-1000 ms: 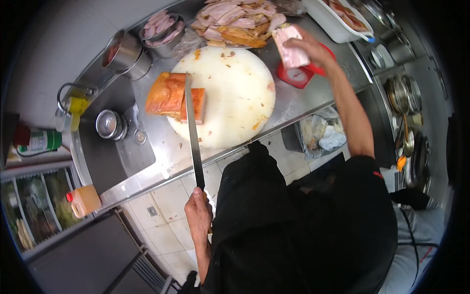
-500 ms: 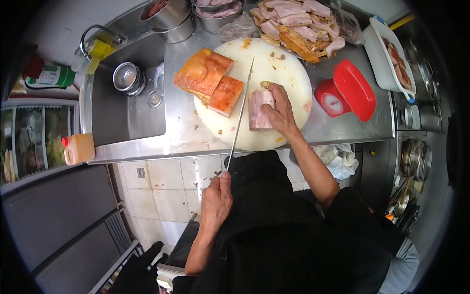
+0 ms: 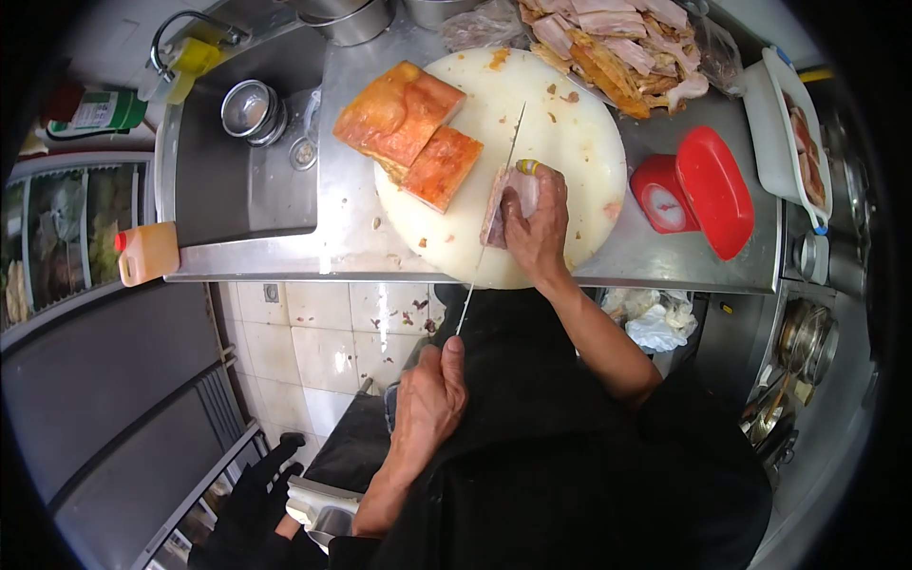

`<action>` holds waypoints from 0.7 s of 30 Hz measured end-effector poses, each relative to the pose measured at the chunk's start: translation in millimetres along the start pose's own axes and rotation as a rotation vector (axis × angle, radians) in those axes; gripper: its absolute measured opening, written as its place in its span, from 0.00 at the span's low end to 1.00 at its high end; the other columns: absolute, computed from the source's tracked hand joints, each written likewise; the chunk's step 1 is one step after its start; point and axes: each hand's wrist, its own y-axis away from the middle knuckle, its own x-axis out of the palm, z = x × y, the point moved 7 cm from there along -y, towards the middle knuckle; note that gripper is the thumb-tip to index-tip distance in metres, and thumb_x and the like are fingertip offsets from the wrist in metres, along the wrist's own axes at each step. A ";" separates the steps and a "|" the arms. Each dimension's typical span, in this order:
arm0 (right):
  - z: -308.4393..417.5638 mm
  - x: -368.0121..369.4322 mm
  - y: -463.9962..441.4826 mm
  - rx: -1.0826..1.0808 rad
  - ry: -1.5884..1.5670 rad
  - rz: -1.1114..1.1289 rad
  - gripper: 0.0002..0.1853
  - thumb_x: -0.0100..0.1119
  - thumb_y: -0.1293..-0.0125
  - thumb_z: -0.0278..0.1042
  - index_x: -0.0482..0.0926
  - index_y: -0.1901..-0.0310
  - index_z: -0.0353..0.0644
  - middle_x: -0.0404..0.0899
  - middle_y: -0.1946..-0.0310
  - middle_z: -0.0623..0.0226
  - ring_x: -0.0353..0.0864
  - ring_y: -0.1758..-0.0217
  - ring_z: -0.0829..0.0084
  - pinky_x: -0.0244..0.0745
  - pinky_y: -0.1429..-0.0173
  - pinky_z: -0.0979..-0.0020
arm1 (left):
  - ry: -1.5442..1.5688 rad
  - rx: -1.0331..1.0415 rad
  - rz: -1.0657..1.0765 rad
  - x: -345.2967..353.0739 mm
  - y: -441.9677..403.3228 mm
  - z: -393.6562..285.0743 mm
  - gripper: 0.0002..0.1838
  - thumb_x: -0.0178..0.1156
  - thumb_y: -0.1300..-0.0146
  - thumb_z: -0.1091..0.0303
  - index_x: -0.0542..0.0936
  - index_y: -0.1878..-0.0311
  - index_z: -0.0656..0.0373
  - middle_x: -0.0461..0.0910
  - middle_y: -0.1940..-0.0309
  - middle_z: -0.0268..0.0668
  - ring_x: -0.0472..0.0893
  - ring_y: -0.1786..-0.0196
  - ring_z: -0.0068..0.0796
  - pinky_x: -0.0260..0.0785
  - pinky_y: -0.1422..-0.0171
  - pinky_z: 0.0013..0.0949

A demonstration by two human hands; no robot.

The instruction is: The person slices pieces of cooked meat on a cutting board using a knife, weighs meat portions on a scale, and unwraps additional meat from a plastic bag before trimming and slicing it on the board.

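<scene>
My left hand (image 3: pixel 430 394) is closed round the handle end of a long thin knife (image 3: pixel 516 133), its blade pointing away from me over the round white cutting board (image 3: pixel 584 133). The blade crosses the left part of a pale block of meat (image 3: pixel 493 223); how deep it sits I cannot tell. My right hand (image 3: pixel 540 223) grips that block from the right, thumb near the blade. One of its fingertips has a yellow wrap. Left of the knife lie two pieces of roast pork with orange-brown skin, a larger one (image 3: pixel 394 109) and a smaller one (image 3: pixel 442 169).
A heap of sliced meat (image 3: pixel 617 47) lies behind the board. To the right are a red scale (image 3: pixel 665 195) and a white tub (image 3: pixel 768 114) holding meat. A sink (image 3: pixel 204 180) with metal bowls (image 3: pixel 252 109) is at left. Another person's dark sleeve (image 3: pixel 237 508) shows at lower left.
The knife has shifted right, from beside the meat block onto its left part. My right hand has rolled over the block, covering more of it. The whole view has also shifted slightly.
</scene>
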 end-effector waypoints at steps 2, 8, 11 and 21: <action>-1.3 0.6 -0.2 -0.005 -0.004 0.009 0.23 0.62 0.40 0.22 0.69 0.43 0.35 0.73 0.48 0.49 0.70 0.42 0.47 0.66 0.37 0.51 | -0.019 -0.025 0.012 2.0 1.7 -0.6 0.29 0.44 0.21 0.47 0.72 0.70 0.66 0.77 0.74 0.68 0.76 0.65 0.76 0.67 0.62 0.65; -3.3 0.9 -0.8 -0.002 -0.038 0.021 0.23 0.62 0.39 0.23 0.68 0.43 0.35 0.73 0.48 0.49 0.70 0.43 0.46 0.65 0.37 0.51 | -0.092 -0.028 0.002 -1.3 11.5 3.8 0.28 0.44 0.22 0.48 0.72 0.69 0.65 0.77 0.75 0.67 0.78 0.65 0.74 0.68 0.61 0.65; -4.6 0.9 -1.2 -0.008 -0.035 0.030 0.23 0.62 0.39 0.24 0.69 0.43 0.35 0.73 0.47 0.49 0.70 0.42 0.46 0.66 0.37 0.51 | -0.129 -0.052 0.025 -8.4 25.9 7.6 0.28 0.44 0.22 0.47 0.72 0.68 0.65 0.77 0.75 0.67 0.78 0.65 0.74 0.69 0.60 0.66; -5.7 0.5 -3.0 -0.041 -0.014 0.042 0.21 0.63 0.39 0.25 0.71 0.45 0.33 0.75 0.51 0.48 0.72 0.46 0.45 0.69 0.41 0.50 | -0.124 0.013 -0.021 17.0 -39.3 -21.3 0.27 0.46 0.23 0.49 0.73 0.68 0.66 0.78 0.75 0.68 0.78 0.66 0.75 0.70 0.60 0.66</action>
